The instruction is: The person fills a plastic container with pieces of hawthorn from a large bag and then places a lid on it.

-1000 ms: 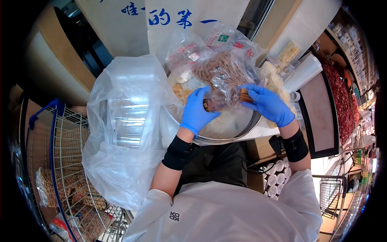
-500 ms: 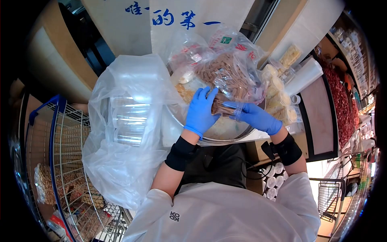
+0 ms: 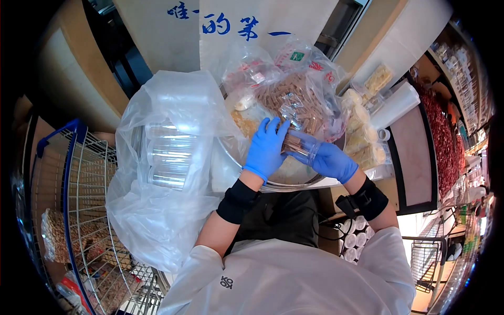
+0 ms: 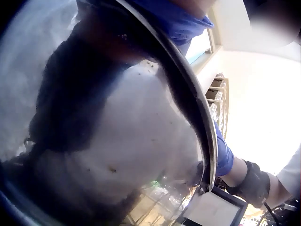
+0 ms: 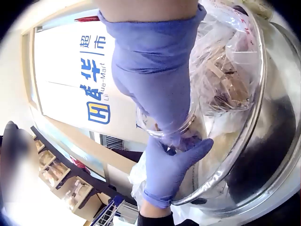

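My blue-gloved left hand grips a clear plastic jar, tipped on its side over a wide metal pan. Brown stick-like pieces show through the jar wall. My gloved right hand reaches into the jar's mouth from the right. In the right wrist view, the jar's round rim surrounds the right fingers, and the left hand is wrapped around its far end. The right fingertips are hidden among jar and pieces, so I cannot tell whether they pinch any.
Behind the jar, a plastic bag of brown pieces lies in the pan. Left stands a large clear bag of stacked plastic containers, beside a shopping cart. Filled lidded jars and a white roll line the right.
The right hand, which held brown pieces outside the jar mouth, has moved left with its fingers into the jar. The left hand has shifted slightly right, still gripping the jar.
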`<control>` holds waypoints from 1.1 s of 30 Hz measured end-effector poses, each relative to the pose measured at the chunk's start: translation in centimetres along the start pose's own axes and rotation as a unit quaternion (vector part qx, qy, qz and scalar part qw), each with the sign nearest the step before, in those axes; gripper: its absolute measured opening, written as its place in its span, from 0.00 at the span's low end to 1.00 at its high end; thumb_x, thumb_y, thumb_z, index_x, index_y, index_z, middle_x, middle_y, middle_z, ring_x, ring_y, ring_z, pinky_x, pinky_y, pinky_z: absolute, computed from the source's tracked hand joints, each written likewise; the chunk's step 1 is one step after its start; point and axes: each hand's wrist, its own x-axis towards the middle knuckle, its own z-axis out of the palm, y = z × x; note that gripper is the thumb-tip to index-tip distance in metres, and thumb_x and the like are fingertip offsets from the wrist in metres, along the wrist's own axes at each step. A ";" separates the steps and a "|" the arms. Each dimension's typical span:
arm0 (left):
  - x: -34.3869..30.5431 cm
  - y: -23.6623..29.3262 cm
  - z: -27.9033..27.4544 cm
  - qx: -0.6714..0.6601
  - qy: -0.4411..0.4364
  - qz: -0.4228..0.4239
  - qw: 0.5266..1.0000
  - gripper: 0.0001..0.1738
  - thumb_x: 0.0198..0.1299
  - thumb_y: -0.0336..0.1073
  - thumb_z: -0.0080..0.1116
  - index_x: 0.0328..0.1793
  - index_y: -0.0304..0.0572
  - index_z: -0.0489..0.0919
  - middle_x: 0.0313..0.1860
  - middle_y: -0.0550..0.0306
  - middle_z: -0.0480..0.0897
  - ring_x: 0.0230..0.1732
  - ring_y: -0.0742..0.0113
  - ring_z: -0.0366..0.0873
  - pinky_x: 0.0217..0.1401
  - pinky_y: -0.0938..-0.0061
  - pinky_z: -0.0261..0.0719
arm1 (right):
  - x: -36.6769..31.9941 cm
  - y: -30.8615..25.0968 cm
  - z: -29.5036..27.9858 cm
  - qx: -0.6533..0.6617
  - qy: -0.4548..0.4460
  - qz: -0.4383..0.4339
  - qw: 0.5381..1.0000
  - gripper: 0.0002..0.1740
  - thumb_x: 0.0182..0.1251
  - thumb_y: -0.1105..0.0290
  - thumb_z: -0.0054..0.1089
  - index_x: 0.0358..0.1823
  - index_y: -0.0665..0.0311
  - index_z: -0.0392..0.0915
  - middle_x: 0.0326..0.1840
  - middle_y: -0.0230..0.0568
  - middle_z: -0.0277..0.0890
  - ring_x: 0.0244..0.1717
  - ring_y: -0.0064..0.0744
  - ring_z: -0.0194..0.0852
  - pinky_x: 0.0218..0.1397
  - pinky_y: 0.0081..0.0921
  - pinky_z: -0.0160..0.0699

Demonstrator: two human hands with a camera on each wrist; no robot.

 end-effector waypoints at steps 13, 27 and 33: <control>0.0 0.1 -0.4 -0.056 0.002 0.000 0.998 0.50 0.39 0.36 0.76 0.73 0.49 0.64 0.68 0.46 0.66 0.68 0.38 0.63 0.67 0.54 0.71 | -0.9 0.4 0.3 -0.020 0.085 0.002 0.996 0.36 0.64 0.74 0.60 0.73 0.73 0.60 0.75 0.50 0.61 0.75 0.45 0.59 0.79 0.36 0.58; 0.0 0.2 -0.5 -0.073 0.033 0.007 0.997 0.50 0.37 0.38 0.79 0.71 0.49 0.68 0.65 0.43 0.70 0.67 0.40 0.66 0.69 0.55 0.70 | -1.5 0.6 1.2 -0.072 0.089 -0.027 0.993 0.30 0.70 0.73 0.58 0.71 0.72 0.62 0.71 0.47 0.65 0.72 0.39 0.64 0.78 0.30 0.61; 0.0 0.1 -0.5 -0.072 0.023 -0.002 0.997 0.51 0.36 0.38 0.80 0.72 0.50 0.67 0.66 0.44 0.69 0.68 0.40 0.65 0.70 0.56 0.69 | -1.6 1.9 0.6 -0.085 0.126 -0.106 0.983 0.31 0.70 0.78 0.54 0.74 0.72 0.59 0.71 0.46 0.65 0.71 0.37 0.65 0.77 0.29 0.62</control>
